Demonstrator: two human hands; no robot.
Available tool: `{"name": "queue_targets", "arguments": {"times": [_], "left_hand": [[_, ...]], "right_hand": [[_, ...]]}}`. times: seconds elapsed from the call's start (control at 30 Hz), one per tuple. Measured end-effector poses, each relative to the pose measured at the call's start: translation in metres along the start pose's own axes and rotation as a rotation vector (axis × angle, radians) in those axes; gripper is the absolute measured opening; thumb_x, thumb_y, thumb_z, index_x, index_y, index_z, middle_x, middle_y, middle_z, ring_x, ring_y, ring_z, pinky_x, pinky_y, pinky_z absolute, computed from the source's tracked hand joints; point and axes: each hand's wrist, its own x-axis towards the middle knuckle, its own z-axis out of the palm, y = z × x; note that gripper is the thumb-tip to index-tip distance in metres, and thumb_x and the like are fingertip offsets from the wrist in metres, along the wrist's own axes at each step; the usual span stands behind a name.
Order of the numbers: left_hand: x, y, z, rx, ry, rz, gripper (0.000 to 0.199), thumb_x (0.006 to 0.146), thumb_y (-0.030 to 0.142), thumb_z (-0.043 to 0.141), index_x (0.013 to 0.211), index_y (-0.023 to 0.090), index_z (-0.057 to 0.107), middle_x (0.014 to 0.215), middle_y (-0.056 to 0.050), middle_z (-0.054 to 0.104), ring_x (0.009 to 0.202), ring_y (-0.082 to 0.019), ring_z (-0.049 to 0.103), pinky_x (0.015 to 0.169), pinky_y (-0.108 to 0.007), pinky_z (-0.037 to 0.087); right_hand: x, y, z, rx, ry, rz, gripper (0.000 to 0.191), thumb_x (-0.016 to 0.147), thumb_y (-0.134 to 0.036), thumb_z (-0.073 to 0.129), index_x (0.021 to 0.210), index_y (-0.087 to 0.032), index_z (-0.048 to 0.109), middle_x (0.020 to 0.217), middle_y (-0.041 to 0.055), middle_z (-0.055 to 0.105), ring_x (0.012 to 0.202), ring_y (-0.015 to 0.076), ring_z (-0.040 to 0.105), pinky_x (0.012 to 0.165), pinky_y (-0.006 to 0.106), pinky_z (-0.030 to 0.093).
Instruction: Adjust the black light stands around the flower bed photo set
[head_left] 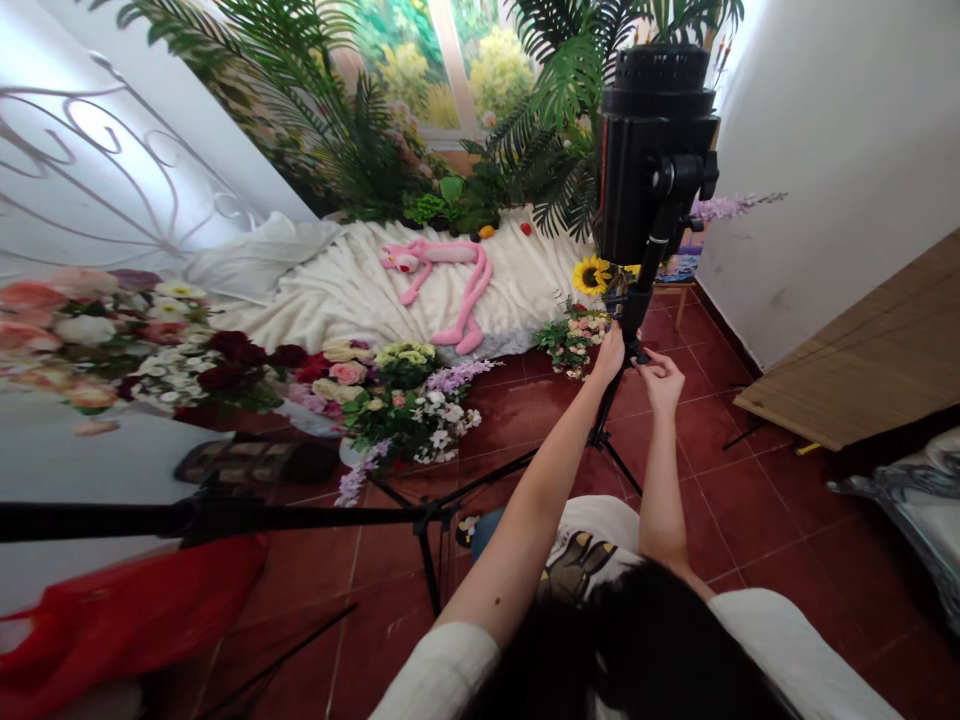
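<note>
Red-tiled floor (735, 500): bearing a black light stand (646, 300), which is standing upright in front of the person on spread legs.
Studio light (637, 185), black, cylindrical: riding atop the stand, weighting it high up.
Left hand (611, 352): grasping the stand's column at the collar, some fingers disappearing behind it.
Right hand (664, 380): pinching at a locking knob (637, 356) just below, thumb and fingertips drawing together; exact contact is hiding in the dark overlap.
Handling, as judged: the left hand is best bearing the lamp's weight while the right is turning in small amounts. Full loosening is risking a sudden drop of the upper tube; fingers are faring better clear of the sliding joint, and the legs are needing to stay flat.

Containers, at left:
Mixed artificial bouquet (405, 400): showing roses, white blossoms and lilac sprays.
White pot (349, 453): peeping out beneath the bouquet, foliage hiding its rim; whether it is holding those stems, one cannot tell.
</note>
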Motion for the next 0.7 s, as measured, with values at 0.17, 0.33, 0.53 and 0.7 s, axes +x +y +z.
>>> {"name": "queue_targets", "arguments": {"times": [0.17,0.33,0.53,0.7], "left_hand": [[0.004,-0.005,-0.001,0.071,-0.023,0.076,0.066,0.099,0.063,0.027,0.082,0.013,0.065,0.069,-0.005,0.066,0.068,-0.013,0.062,0.068,-0.023,0.049],[-0.001,-0.007,0.000,0.098,0.013,0.090,0.060,0.099,0.062,0.033,0.088,0.014,0.067,0.081,-0.007,0.070,0.084,-0.015,0.066,0.083,-0.025,0.051],[-0.042,-0.035,-0.036,0.167,0.078,0.235,0.030,0.092,0.044,0.060,0.105,0.018,0.068,0.112,-0.008,0.071,0.116,-0.015,0.061,0.106,-0.027,0.044],[-0.105,-0.082,-0.111,0.241,0.041,-0.082,0.032,0.087,0.045,0.064,0.085,0.014,0.071,0.084,-0.008,0.074,0.079,-0.016,0.068,0.086,-0.033,0.055]], "right_hand": [[-0.002,-0.001,0.004,0.037,0.035,0.119,0.057,0.061,-0.048,0.084,0.103,-0.011,0.073,0.064,0.0040,0.072,0.060,0.0179,0.068,0.060,0.029,0.054],[-0.009,0.005,0.018,0.076,0.102,0.134,0.058,0.065,-0.059,0.079,0.102,-0.016,0.064,0.066,0.0015,0.069,0.065,0.0172,0.069,0.058,0.026,0.052],[-0.019,0.012,0.044,0.160,0.222,0.287,0.055,0.069,-0.066,0.074,0.081,-0.025,0.040,0.056,-0.0067,0.057,0.046,0.0096,0.053,0.047,0.022,0.046],[-0.031,0.015,0.075,0.139,0.037,0.303,0.045,0.076,-0.059,0.069,0.075,-0.025,0.039,0.051,-0.0096,0.051,0.042,0.0075,0.047,0.045,0.020,0.041]]}}
